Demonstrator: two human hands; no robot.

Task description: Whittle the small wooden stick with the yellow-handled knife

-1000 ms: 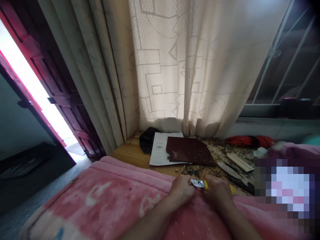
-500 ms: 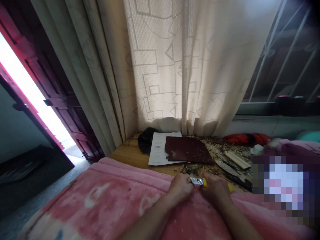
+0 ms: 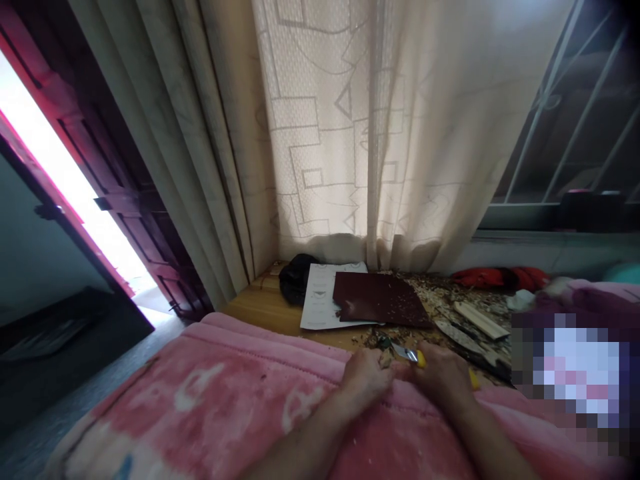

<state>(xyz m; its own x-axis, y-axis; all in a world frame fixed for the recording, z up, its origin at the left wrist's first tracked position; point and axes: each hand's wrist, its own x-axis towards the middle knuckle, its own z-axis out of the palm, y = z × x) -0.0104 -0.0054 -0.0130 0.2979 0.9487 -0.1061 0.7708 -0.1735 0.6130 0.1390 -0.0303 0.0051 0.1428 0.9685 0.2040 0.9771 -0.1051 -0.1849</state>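
Note:
My right hand [image 3: 443, 375] is wrapped round a yellow utility knife [image 3: 421, 360], its metal blade [image 3: 404, 352] pointing left toward my other hand. Closed at the near edge of the table, my left hand [image 3: 367, 375] pinches a small wooden piece [image 3: 385, 359], mostly hidden by the fingers. Both hands are close together over a pink blanket [image 3: 240, 387]. Just beyond them, dark and pale shavings [image 3: 373, 335] lie scattered on the wooden table [image 3: 265, 307].
A dark red folder [image 3: 375, 297] overlaps white paper [image 3: 315, 307], with a black bag [image 3: 293, 280] to the left. Toward the right lie a pale wood strip [image 3: 480, 320], a knife-like flat tool [image 3: 463, 339] and a red cloth [image 3: 500, 277]. A curtain [image 3: 325, 133] hangs behind.
The knife blade has shifted right, a little away from my left hand, and my right hand has moved with it. The whole view has drifted slightly.

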